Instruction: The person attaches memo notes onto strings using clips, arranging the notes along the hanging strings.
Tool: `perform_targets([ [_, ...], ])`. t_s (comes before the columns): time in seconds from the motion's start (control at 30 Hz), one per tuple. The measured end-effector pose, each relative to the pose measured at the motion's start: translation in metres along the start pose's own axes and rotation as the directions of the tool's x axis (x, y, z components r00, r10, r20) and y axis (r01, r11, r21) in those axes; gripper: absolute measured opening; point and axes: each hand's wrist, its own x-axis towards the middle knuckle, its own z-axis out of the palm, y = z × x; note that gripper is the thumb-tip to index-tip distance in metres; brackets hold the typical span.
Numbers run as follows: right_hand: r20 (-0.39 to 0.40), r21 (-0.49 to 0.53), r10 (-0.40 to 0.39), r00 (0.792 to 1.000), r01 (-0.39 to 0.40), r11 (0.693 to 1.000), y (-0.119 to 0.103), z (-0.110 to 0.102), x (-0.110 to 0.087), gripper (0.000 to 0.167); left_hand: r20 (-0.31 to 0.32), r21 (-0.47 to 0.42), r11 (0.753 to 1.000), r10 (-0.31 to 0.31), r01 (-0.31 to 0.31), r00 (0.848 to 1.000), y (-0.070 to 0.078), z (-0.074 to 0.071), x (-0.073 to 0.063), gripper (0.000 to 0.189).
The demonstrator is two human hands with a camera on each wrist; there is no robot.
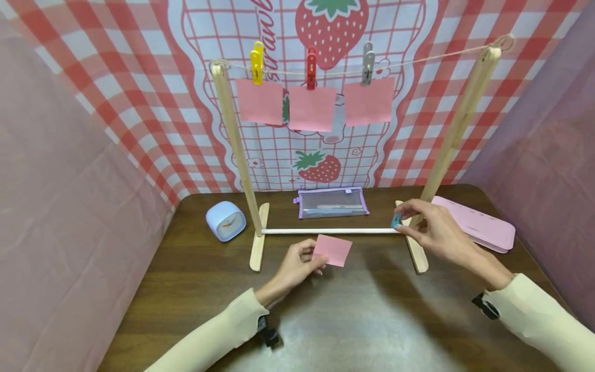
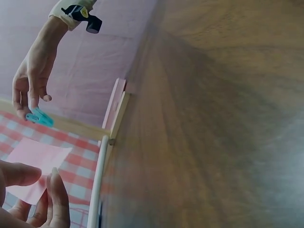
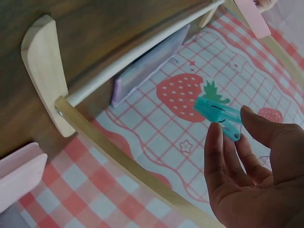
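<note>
Between thumb and fingers my left hand (image 1: 297, 263) pinches a pink paper square (image 1: 335, 249) by its lower left, in front of the white crossbar. My right hand (image 1: 434, 227) holds a teal clothespin (image 3: 218, 113) by its handle end, near the right post. Above, a string (image 1: 427, 58) spans two wooden posts. Three pink paper squares hang from it: one under a yellow clothespin (image 1: 257, 64), one under a red clothespin (image 1: 311, 68), one under a grey clothespin (image 1: 368, 64). To the right of the grey one, the string carries no clothespin.
The wooden stand has a left post (image 1: 237, 150), a right post (image 1: 457, 129) and a white crossbar (image 1: 325, 231). Behind it lies a mesh pencil pouch (image 1: 332, 203). A blue clock (image 1: 225, 221) sits left, a pink case (image 1: 483, 227) right. A checked strawberry cloth (image 1: 139, 98) hangs behind.
</note>
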Motion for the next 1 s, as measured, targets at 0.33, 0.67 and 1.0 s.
perform_targets([
  [0.33,-0.008,0.001,-0.04,0.999,0.04,0.999,-0.013,-0.017,0.012,0.033,-0.014,-0.043,0.996,0.078,-0.079,0.997,0.012,0.014,0.017,0.028],
  [0.67,-0.075,-0.046,-0.1,0.992,0.097,0.994,-0.024,-0.03,0.028,0.028,-0.074,-0.159,0.983,0.086,-0.097,0.994,0.029,0.028,0.037,0.025],
  [1.0,-0.099,-0.119,-0.154,0.983,0.141,0.983,-0.035,-0.042,0.038,0.025,-0.119,-0.189,0.976,0.09,-0.111,0.989,0.047,0.039,0.055,0.032],
])
